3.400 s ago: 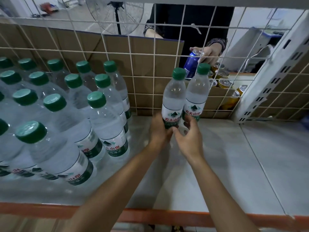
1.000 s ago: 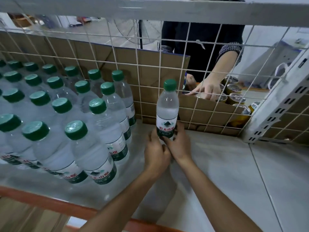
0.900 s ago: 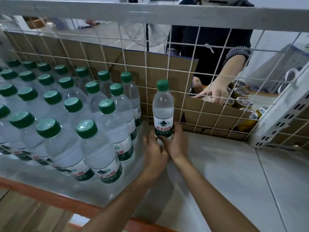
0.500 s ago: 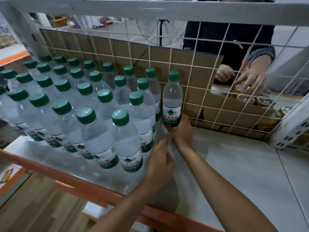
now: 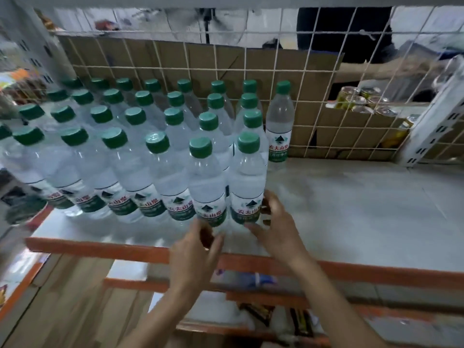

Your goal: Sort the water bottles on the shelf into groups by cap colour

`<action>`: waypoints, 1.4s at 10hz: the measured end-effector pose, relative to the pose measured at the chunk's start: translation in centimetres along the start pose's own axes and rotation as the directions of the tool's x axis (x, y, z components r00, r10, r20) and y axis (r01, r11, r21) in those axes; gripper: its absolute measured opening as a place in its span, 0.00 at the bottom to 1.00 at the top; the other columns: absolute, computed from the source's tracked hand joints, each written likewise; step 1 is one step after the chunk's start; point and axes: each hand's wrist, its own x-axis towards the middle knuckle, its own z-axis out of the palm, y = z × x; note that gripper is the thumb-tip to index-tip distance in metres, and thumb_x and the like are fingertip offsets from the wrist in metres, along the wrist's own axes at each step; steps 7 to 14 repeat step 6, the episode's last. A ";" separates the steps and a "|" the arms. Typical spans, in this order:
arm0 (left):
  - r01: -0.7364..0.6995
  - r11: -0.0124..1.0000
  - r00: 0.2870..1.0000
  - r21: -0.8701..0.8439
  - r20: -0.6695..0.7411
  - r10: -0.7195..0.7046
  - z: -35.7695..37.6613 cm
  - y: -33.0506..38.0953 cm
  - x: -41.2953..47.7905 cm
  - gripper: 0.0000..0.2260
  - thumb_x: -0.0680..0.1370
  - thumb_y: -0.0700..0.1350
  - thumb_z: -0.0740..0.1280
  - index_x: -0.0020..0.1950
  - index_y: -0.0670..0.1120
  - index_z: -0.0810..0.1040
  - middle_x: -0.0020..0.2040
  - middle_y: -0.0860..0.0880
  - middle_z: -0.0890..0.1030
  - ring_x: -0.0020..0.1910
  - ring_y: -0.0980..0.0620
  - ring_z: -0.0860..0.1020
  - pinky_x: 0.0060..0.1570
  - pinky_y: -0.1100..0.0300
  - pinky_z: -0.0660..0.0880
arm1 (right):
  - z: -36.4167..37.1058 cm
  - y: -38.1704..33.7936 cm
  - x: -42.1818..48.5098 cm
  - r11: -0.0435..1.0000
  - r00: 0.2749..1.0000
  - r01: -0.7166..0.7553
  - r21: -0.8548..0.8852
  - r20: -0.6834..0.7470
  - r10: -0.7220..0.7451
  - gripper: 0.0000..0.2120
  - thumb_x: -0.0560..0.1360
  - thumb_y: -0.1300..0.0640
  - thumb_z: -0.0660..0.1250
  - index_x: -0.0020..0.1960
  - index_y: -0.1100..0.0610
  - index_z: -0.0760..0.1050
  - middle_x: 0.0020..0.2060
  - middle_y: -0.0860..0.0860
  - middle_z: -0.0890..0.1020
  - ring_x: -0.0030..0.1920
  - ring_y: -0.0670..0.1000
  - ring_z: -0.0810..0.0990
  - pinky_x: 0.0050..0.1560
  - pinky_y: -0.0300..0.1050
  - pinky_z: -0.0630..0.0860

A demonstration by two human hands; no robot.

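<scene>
- The stray bottle that both hands were carrying a few seconds ago now stands upright on the shelf. It sits at the back right corner of the green-capped bottles, just beside the last row and close against the wire mesh.
- Both hands have let go of it and come forward to the front row.
- The right hand cups the base of the front corner bottle with its fingers spread. The blur hides whether it actually grips.
- The left hand hovers at the foot of the neighbouring bottle, fingers loosely curled and holding nothing.
- The second bottle carried earlier can no longer be told apart from the group.
- Every cap in view is green, so this colour now seems gathered into one block. The hands at the front probably mean to straighten that row.
- No other cap colour shows here. Only cans lie beyond the mesh, so further groups cannot be judged.
</scene>
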 end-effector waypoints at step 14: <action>0.024 0.966 0.997 -0.257 0.073 -0.005 -1.9 -1.3 0.0 0.14 0.77 0.44 0.65 0.60 0.45 0.67 0.56 0.45 0.77 0.47 0.49 0.79 0.48 0.52 0.76 | 3.9 -2.1 -2.6 0.988 0.921 -0.150 -0.035 -0.368 0.127 0.36 0.70 0.51 0.73 0.72 0.59 0.61 0.66 0.56 0.69 0.65 0.55 0.71 0.65 0.52 0.69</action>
